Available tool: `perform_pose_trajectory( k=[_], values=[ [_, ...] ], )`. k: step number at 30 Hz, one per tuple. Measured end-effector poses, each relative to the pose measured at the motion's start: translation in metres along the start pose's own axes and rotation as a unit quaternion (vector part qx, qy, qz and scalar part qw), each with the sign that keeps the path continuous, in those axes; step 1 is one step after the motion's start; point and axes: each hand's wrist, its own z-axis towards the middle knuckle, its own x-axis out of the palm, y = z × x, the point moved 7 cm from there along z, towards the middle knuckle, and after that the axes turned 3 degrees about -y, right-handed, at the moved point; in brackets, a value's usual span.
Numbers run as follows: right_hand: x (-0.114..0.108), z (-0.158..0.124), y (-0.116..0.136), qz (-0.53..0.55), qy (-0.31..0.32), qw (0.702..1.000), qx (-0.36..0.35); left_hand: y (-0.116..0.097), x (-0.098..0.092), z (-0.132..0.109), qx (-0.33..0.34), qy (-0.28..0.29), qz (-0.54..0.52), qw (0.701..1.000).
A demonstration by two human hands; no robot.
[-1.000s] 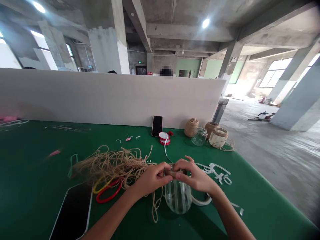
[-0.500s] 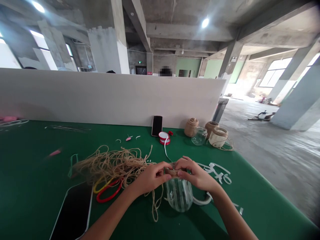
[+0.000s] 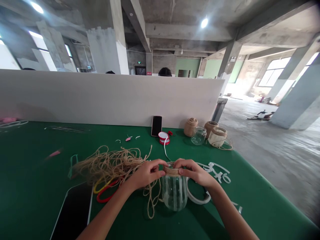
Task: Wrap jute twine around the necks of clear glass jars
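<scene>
A clear glass jar (image 3: 174,192) with white tape stripes stands on the green table (image 3: 32,186) in front of me. Its neck is wrapped in jute twine (image 3: 172,171). My left hand (image 3: 146,174) pinches the twine at the left side of the neck. My right hand (image 3: 193,172) presses its fingers on the twine at the right side. A loose tangle of twine (image 3: 112,163) lies to the left and trails down by the jar.
A dark phone (image 3: 72,213) lies at the near left beside red and yellow scissors (image 3: 106,190). A tape roll (image 3: 197,196) sits right of the jar. At the back stand another phone (image 3: 156,125), a red ribbon spool (image 3: 164,137), twine-wrapped jars (image 3: 218,136) and a white partition (image 3: 105,96).
The jar has shifted slightly left and stands more upright. Both hands have moved apart to the two sides of its twine-wrapped neck.
</scene>
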Motion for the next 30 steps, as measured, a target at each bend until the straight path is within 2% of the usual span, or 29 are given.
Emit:
perform_pose_trajectory(
  k=[8, 13, 17, 23, 30],
  values=[
    [0.002, -0.001, 0.008, -0.132, -0.036, 0.990, 0.033, -0.010, 0.005, 0.000, 0.013, -0.024, 0.009, 1.000],
    [0.009, -0.001, 0.019, -0.188, -0.043, 0.981, 0.025, -0.021, 0.010, -0.002, 0.028, -0.023, -0.007, 0.999],
    [0.007, -0.002, 0.016, -0.175, -0.034, 0.984, 0.026, -0.019, 0.009, -0.003, 0.019, -0.022, -0.002, 1.000],
    [-0.001, -0.004, 0.011, -0.131, -0.030, 0.991, 0.024, -0.006, 0.004, -0.001, 0.001, -0.010, 0.007, 1.000],
    [-0.006, -0.002, 0.005, -0.042, -0.038, 0.998, 0.010, 0.001, 0.000, 0.001, -0.005, 0.000, 0.002, 1.000]
  ],
)
